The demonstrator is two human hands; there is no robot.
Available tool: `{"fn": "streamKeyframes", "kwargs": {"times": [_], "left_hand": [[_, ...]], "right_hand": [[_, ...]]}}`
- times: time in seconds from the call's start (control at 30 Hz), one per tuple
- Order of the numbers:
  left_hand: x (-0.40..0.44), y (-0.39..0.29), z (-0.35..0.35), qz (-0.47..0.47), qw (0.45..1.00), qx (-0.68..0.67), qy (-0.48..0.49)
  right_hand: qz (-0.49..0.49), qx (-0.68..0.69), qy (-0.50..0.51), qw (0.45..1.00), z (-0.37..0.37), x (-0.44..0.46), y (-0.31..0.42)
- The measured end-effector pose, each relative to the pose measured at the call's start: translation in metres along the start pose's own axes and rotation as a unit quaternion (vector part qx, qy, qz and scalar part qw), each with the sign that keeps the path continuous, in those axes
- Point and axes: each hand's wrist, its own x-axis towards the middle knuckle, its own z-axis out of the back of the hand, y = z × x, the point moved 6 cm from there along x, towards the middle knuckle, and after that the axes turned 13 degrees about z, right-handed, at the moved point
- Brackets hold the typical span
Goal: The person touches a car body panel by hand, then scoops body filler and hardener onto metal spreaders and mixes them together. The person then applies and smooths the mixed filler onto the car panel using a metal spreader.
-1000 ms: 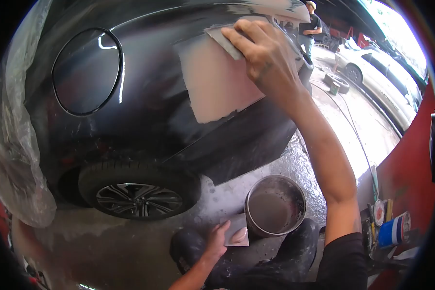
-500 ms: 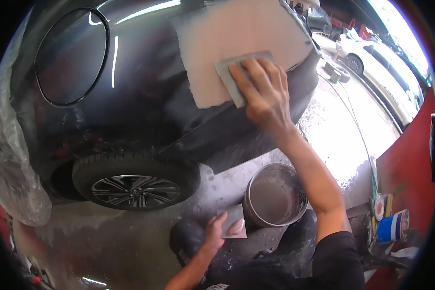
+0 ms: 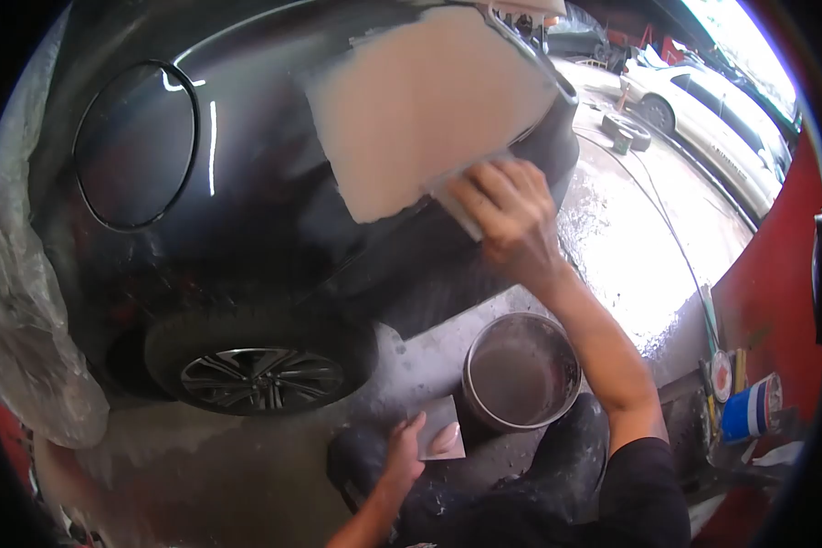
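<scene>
A broad pinkish patch of body filler (image 3: 420,114) covers part of the dark car panel (image 3: 265,164). My right hand (image 3: 518,217) grips a flat grey spreader (image 3: 459,206) by the patch's lower right edge, fingers closed over it. Motion blurs that hand slightly, and whether the blade touches the panel is hard to tell. Low in the view, above my lap, my left hand (image 3: 405,451) pinches a small flat mixing plate (image 3: 442,414) at its left side. A dab of pink filler (image 3: 445,438) lies on this plate.
A round bucket (image 3: 470,379) stands between my legs, near the car's wheel (image 3: 260,377). Clear plastic sheeting (image 3: 27,301) hangs at the left. Right of me are a blue-and-white can (image 3: 745,408), a hose (image 3: 671,228) and a red panel (image 3: 772,301). A white car (image 3: 717,119) stands farther back.
My right hand and the spreader have moved down from the filler patch to its lower right edge, and the spreader has tilted. The view has shifted slightly. My left hand still holds the plate.
</scene>
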Motion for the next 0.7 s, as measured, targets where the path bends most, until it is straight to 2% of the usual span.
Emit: {"fn": "streamKeyframes", "kwargs": {"times": [0.17, 0.4, 0.7], "left_hand": [[0.003, 0.0, -0.004, -0.004, 1.0, 0.006, -0.008], [0.008, 0.005, -0.014, -0.005, 1.0, 0.007, 0.003], [0.013, 0.003, -0.011, 0.005, 1.0, 0.011, 0.006]], "right_hand": [[0.009, -0.082, -0.051, 0.995, 0.014, 0.061, -0.063], [0.046, -0.074, -0.058, 0.995, 0.002, 0.114, -0.095], [0.018, -0.051, -0.068, 0.996, -0.015, 0.061, -0.062]]}}
